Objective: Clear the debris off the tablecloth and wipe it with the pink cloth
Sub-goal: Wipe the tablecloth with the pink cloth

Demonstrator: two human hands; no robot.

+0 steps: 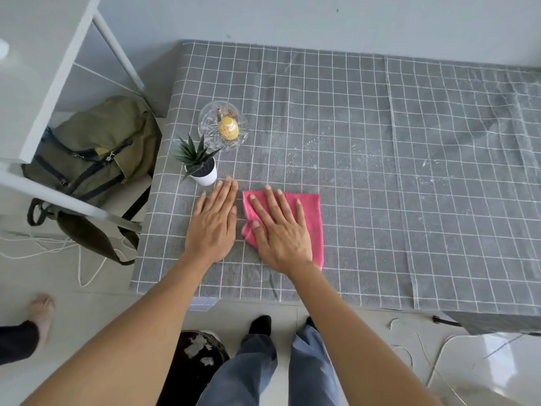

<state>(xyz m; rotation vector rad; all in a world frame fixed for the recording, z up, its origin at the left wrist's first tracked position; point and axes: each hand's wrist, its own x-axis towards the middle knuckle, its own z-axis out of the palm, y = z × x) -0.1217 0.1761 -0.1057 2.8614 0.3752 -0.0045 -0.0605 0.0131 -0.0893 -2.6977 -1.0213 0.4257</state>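
A grey checked tablecloth (366, 118) covers the table. The folded pink cloth (310, 209) lies near the table's front edge. My right hand (278, 230) presses flat on the pink cloth with its fingers spread and straight. My left hand (215, 224) rests flat on the tablecloth just left of the cloth, fingers straight and together. White crumbs and powdery debris (351, 153) are scattered over the middle and right of the tablecloth.
A small potted plant in a white pot (202, 168) stands just beyond my left fingertips. Behind it is a glass dish holding a yellow cupcake (224, 126). A green backpack (93, 159) and a white shelf frame (58, 83) stand left of the table. Cords lie on the floor.
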